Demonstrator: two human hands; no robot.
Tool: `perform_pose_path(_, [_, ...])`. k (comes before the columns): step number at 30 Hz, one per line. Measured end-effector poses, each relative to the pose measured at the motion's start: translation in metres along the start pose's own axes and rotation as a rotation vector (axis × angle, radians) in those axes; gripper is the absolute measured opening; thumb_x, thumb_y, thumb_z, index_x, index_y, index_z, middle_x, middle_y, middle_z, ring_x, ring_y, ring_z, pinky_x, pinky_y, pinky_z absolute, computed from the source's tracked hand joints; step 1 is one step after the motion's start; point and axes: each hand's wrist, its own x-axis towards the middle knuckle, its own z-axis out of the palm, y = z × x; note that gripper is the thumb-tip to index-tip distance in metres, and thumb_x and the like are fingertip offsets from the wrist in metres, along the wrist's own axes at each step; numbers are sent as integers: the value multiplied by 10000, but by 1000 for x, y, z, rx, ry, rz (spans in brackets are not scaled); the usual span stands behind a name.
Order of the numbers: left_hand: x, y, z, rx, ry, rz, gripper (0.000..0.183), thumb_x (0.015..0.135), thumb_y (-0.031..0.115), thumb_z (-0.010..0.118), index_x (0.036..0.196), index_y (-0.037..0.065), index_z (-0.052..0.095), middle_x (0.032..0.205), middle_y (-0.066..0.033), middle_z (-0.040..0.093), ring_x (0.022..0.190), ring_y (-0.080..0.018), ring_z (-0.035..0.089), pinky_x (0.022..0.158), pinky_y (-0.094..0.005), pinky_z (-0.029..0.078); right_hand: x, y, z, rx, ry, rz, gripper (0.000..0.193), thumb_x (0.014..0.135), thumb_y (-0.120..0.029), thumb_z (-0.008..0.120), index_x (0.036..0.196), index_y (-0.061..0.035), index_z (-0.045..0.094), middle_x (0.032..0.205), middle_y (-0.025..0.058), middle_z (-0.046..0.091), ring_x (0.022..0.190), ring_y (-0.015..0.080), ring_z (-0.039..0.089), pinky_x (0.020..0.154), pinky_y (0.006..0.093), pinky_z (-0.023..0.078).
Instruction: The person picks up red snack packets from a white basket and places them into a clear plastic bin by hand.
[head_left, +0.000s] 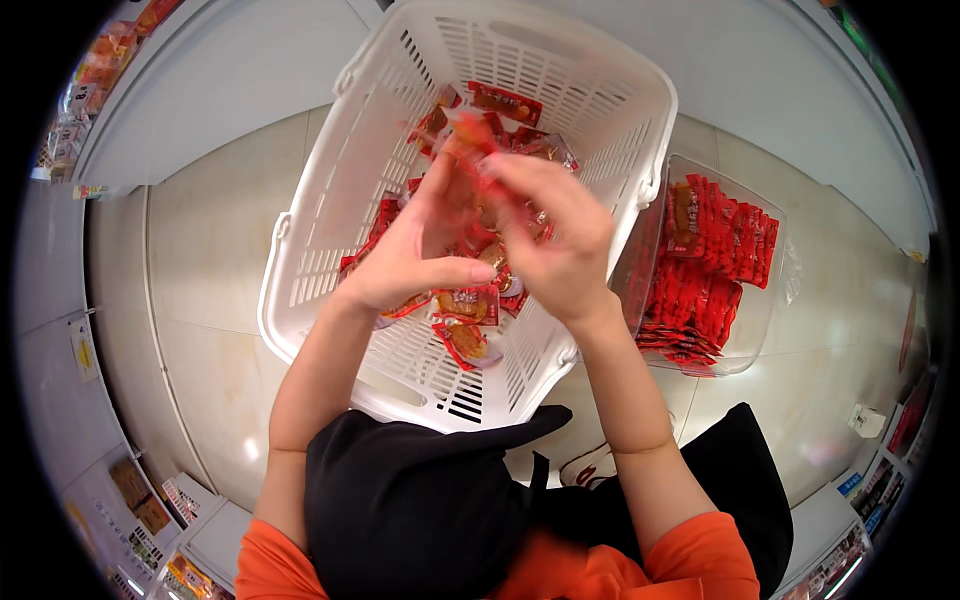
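Over a white slotted plastic basket (300, 200), both my hands work close together. My right hand (560, 225) is closed on a small red snack packet (475, 135), smeared by motion. My left hand (400, 255) reaches up beside it, thumb spread away from the stretched fingers, its fingertips at or near the same packet; whether they touch it I cannot tell. Beneath the hands, several loose red packets (466, 304) with clear windows showing brown food lie scattered on the basket's bottom. Part of that pile is hidden by my hands.
Right of the basket, a clear plastic bin (755, 345) holds red packets (705, 240) stacked in rows. It rests on the tiled floor (215, 250). White shelf units (230, 80) border the space, with packaged goods at the edges. A black cloth (400, 510) covers my lap.
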Motion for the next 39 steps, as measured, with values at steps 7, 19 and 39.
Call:
perform_pose_path(7, [-8,4,-6,-558,207,-371,385,989,270,412,1285,27,446,1194,-109,563,1101,-200,563,929,-353,481,5,-7,-4,163,-303,-131,533,635,-111,749,1139,-10,606,1194,134,554,1048,272,550,839,339,475])
perform_pose_path(19, [-6,24,-17,-303,89,-462,393,941,223,512,1254,-9,461,1141,-156,581,978,-287,624,658,-424,600,1,3,-7,372,-65,421,571,667,-120,820,1126,22,512,1000,90,618,897,158,600,808,285,485])
perform_pose_path(39, [-4,21,-17,-319,154,-339,393,912,132,545,1266,2,432,1161,-174,577,993,-279,631,699,-404,602,5,-5,-8,155,-58,101,357,699,-109,723,1042,-36,654,1183,125,544,1104,280,488,924,357,404])
